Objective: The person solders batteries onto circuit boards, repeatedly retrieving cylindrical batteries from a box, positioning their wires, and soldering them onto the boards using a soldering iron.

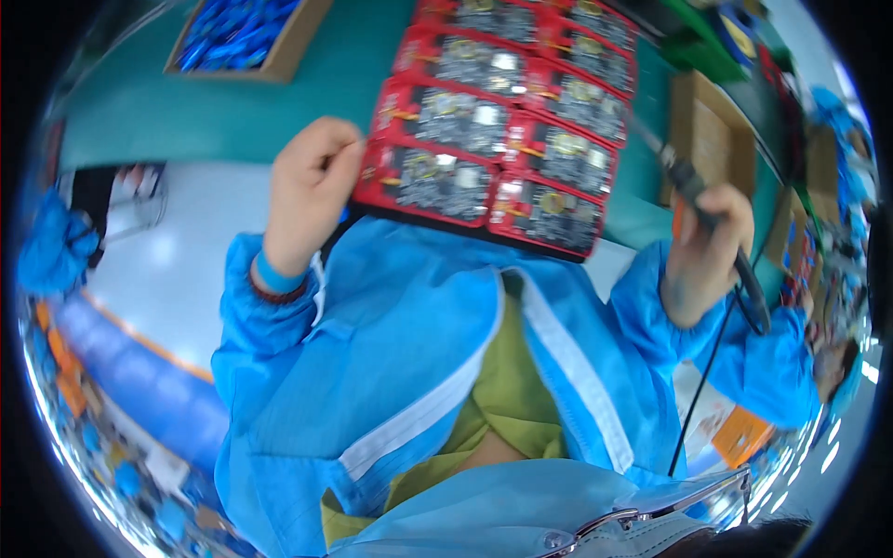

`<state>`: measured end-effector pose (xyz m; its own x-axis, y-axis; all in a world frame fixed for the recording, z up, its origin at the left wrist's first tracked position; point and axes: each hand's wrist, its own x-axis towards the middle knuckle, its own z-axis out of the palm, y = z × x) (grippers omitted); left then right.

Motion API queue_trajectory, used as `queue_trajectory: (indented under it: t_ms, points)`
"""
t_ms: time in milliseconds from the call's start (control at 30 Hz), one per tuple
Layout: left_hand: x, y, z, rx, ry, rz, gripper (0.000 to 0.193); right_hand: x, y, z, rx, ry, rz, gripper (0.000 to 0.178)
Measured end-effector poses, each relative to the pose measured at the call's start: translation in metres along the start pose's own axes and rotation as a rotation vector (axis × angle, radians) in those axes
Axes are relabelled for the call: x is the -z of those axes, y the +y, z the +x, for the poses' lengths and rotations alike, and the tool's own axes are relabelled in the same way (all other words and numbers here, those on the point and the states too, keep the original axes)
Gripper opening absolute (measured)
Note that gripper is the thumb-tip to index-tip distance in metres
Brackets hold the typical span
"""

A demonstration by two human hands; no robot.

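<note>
A red tray [496,172] holds several circuit boards [443,183] in two columns of pockets, each with dark and silver parts and a yellow ring-shaped piece. At its left edge is my left hand [312,181], fingers curled in and thumb bent over; whatever they may hold is hidden. My right hand [709,251], to the right of the tray, is wrapped round the dark handle of a soldering iron [689,183]. Its blurred thin tip points up and left toward the tray, and its cord hangs below my hand.
A cardboard box of blue pieces [237,35] stands on the green table [121,121] at the far left. An open cardboard box [714,130] is at the right, with a green bin [702,46] behind it. Another person's blue sleeve [767,367] shows at the right.
</note>
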<state>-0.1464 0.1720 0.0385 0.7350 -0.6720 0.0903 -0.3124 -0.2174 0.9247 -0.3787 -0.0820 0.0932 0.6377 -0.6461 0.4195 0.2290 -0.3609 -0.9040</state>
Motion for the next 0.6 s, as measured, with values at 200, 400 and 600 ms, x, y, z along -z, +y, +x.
queue_trajectory:
  t_ms: [200, 400, 600]
  points:
    - [-0.002, -0.015, -0.004, -0.035, -0.062, 0.164, 0.004, -0.072, 0.006, 0.0, 0.055, -0.641, -0.003, 0.036]
    - [-0.007, -0.019, 0.003, -0.134, -0.103, 0.218, 0.005, -0.096, 0.013, 0.0, 0.003, -0.737, -0.089, 0.029]
    - [-0.005, -0.023, 0.007, -0.175, -0.149, 0.221, 0.004, -0.1, 0.016, -0.004, -0.059, -0.688, -0.115, 0.026]
